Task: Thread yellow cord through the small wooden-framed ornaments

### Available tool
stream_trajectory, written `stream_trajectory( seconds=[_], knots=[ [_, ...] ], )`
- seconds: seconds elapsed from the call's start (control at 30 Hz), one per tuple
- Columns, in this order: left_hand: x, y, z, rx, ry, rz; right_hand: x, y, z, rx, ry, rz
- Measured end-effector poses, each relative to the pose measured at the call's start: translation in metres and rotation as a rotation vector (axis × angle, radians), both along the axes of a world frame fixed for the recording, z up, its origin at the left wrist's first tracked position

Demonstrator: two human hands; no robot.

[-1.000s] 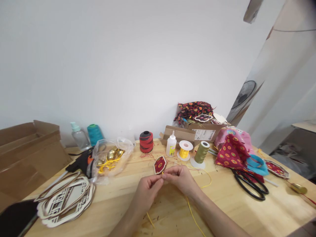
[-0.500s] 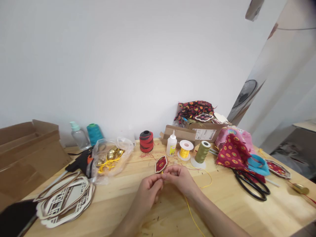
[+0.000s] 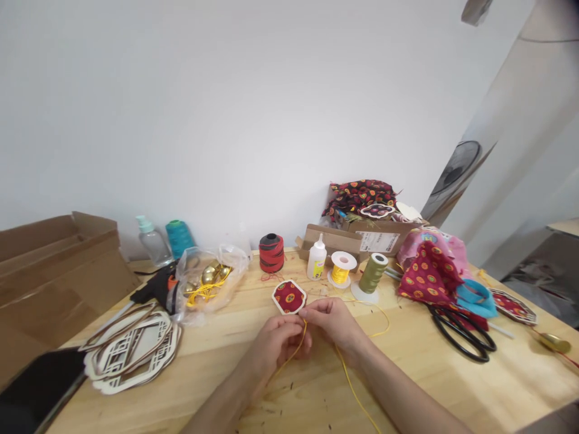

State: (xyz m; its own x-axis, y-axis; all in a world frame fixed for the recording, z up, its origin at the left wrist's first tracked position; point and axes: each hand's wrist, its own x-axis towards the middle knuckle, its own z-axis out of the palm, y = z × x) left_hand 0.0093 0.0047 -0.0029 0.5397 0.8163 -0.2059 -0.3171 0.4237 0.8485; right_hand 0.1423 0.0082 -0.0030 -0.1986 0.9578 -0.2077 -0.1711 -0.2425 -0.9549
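Both hands meet at the middle of the wooden table point(image 3: 452, 386). My left hand point(image 3: 277, 345) is closed, pinching a yellow cord point(image 3: 350, 386) that loops down over its fingers and trails toward me. My right hand point(image 3: 332, 320) is closed too, its fingertips gripping the lower edge of a small red patterned fabric ornament point(image 3: 289, 296) with a pale rim. The ornament faces up just beyond my fingers.
Behind the hands stand a glue bottle point(image 3: 317, 258), a yellow cord spool point(image 3: 341, 269), an olive thread cone point(image 3: 371, 275) and a red spool point(image 3: 271, 253). Black scissors point(image 3: 461, 332) and fabric lie right. A bag of gold bells point(image 3: 205, 282), wooden cutouts point(image 3: 131, 351) and a cardboard box point(image 3: 54, 265) lie left.
The ornament has turned from edge-on to face up and sits a little left. A loop of yellow cord now hangs over my left hand. The view shifted slightly.
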Motion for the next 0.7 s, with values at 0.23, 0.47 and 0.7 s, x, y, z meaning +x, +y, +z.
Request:
stream_trajectory(
  seconds=[0.23, 0.47, 0.7],
  knots=[
    [-0.006, -0.001, 0.013, -0.312, -0.174, -0.139, -0.001, 0.000, 0.003, -0.025, 0.008, -0.122],
    [-0.001, 0.001, -0.002, 0.086, 0.268, 0.122, -0.005, 0.001, 0.002, -0.004, -0.020, -0.215],
    [0.001, -0.005, 0.000, 0.568, 0.690, 0.337, -0.007, 0.002, -0.003, 0.022, -0.008, -0.230]
  ],
)
